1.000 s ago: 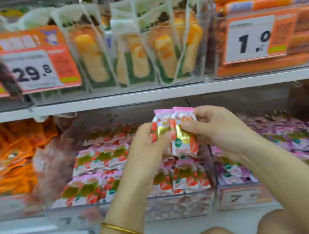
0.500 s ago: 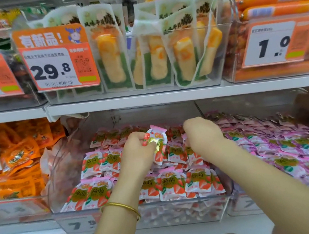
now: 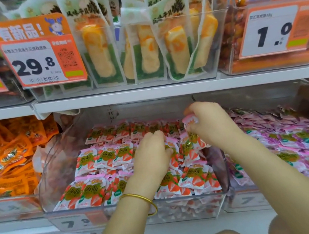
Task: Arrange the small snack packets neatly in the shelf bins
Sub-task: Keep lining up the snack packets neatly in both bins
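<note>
A clear plastic bin [image 3: 46, 194] on the lower shelf holds several rows of small pink-and-white strawberry snack packets [image 3: 103, 159]. My left hand [image 3: 152, 157], with a gold bangle on its wrist, reaches into the middle of the bin, fingers curled onto the packets there. My right hand [image 3: 209, 124] is at the bin's right side and pinches upright strawberry packets [image 3: 191, 145], one pink packet top showing between its fingers. What my left fingers hold is hidden behind the hand.
A second bin [image 3: 294, 139] of pink-purple packets sits to the right, and orange packets [image 3: 8, 160] fill a bin on the left. The upper shelf [image 3: 146, 94] carries bins of tall pouches and orange sausages with price tags. My knees show at the bottom.
Both hands moved from holding packets above the bin down into it. The right hand shifted right and now pinches packets at the bin's right side; the camera moved closer.
</note>
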Demonstrator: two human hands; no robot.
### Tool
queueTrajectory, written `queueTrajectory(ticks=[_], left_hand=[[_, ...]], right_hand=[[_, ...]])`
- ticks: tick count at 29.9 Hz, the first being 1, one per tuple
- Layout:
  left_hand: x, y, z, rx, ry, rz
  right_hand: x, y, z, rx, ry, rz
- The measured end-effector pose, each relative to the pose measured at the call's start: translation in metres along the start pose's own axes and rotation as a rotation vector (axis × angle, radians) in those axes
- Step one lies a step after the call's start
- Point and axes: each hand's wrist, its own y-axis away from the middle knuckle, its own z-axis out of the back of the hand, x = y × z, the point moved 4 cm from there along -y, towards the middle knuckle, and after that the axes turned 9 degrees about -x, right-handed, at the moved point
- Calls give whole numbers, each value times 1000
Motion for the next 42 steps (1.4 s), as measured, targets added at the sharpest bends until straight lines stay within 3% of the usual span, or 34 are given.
queueTrajectory(ticks=[3,7,11,13,17,22,27,33,37,42], left_hand=[[1,2,-1,-44,-206,-37],[10,7,6,-99,-168,-20],[17,14,14,-142,-41,-37],[16,18,12,-113,23,-115],[5,32,6,19,77,-233],[-1,39,-5,207,-33,-244],[-2,39,-3,277,-65,-214],[-1,37,-3,288,-60,-217],[-1,36,-4,286,-55,-221],[2,38,-3,268,-47,-191]], right_hand=[[-2,5,11,-21,-106,-35],[12,15,16,111,-285,-57],[26,32,-10,347,85,117],[28,34,-14,295,228,192],[16,19,1,91,216,212],[6,14,-17,269,258,150],[3,6,-25,318,208,95],[-5,-5,-6,124,-41,-25],[2,3,-20,237,367,154],[11,11,-12,145,489,272]])
